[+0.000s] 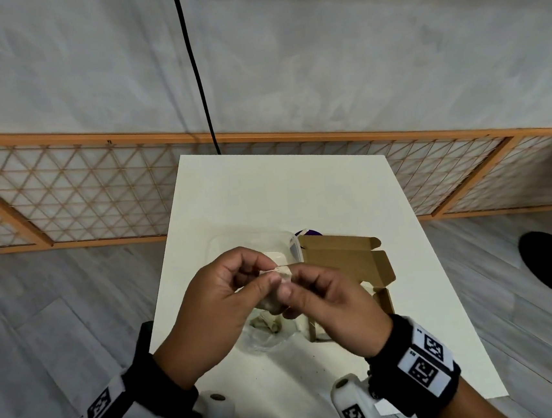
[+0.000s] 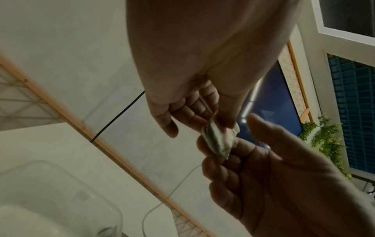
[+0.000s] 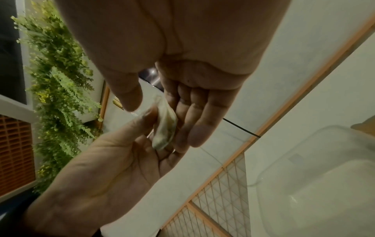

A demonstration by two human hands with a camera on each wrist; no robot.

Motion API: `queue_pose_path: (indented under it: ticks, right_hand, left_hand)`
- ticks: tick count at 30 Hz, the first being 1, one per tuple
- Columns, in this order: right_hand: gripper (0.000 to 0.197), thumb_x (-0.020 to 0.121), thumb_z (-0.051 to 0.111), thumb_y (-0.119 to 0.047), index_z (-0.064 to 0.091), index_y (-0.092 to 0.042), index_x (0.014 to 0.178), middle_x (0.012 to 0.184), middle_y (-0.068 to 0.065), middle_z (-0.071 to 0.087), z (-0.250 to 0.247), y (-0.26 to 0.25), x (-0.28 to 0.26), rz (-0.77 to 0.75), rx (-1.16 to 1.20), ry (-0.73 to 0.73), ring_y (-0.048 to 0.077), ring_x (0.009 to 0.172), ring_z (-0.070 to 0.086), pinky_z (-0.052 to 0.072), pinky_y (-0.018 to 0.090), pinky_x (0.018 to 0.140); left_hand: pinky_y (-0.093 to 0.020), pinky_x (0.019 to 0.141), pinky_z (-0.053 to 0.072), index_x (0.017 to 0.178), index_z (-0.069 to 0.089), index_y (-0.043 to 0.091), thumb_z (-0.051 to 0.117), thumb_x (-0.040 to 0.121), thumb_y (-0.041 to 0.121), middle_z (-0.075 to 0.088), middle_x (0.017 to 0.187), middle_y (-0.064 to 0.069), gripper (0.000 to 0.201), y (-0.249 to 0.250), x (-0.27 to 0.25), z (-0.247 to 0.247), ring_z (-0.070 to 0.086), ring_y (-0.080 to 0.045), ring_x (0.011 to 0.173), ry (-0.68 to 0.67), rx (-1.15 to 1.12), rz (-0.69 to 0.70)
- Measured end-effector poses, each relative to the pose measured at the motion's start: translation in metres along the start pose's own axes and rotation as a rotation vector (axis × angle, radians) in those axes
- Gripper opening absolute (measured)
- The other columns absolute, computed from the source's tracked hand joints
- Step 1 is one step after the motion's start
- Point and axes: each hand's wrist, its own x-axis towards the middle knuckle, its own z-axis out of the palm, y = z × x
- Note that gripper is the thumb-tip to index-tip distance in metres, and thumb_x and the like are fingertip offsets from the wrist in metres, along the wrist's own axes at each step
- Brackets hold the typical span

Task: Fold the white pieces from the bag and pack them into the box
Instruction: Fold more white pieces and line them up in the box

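Head | left hand [image 1: 222,298], right hand [image 1: 323,295] pinch white piece [image 1: 282,272]

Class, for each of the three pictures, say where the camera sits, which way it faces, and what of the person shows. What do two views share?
Head: worn high, looking down at the table, box, both hands.
Left wrist: looks along the left hand toward the right hand.
Right wrist: looks along the right hand toward the left hand.
Shared: both wrist views show the white piece pinched between both hands.
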Motion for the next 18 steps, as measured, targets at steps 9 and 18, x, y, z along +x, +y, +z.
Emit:
queue_pose_path:
  ticks: [9, 18]
  right_hand:
    - [0.011, 0.100, 0.064, -0.011, 0.070, -0.004, 0.094, 0.080, 0.001, 0.074, 0.002, 0.024, -0.004, 0.016, -0.084, 0.154, 0.022, 0.078, 0.074, 0.053, 0.027, 0.069]
    - [0.016, 0.097, 0.069, -0.016, 0.079, -0.028, 0.091, 0.084, -0.001, 0.072, -0.056, 0.030, -0.024, -0.008, -0.320, 0.260, 0.019, 0.075, 0.066, 0.056, 0.038, 0.070]
  left_hand:
    - [-0.018, 0.072, 0.056, 0.096, 0.074, 0.013, 0.075, 0.092, 0.014, 0.077, 0.086, -0.007, 0.004, -0.007, 0.001, 0.012, 0.073, -0.013, 0.074, -0.020, -0.010, -0.079]
    - [-0.008, 0.074, 0.050, 0.098, 0.076, 0.022, 0.077, 0.091, 0.024, 0.076, 0.084, 0.007, 0.007, -0.024, 0.008, 0.009, 0.069, 0.000, 0.078, -0.055, 0.073, -0.169]
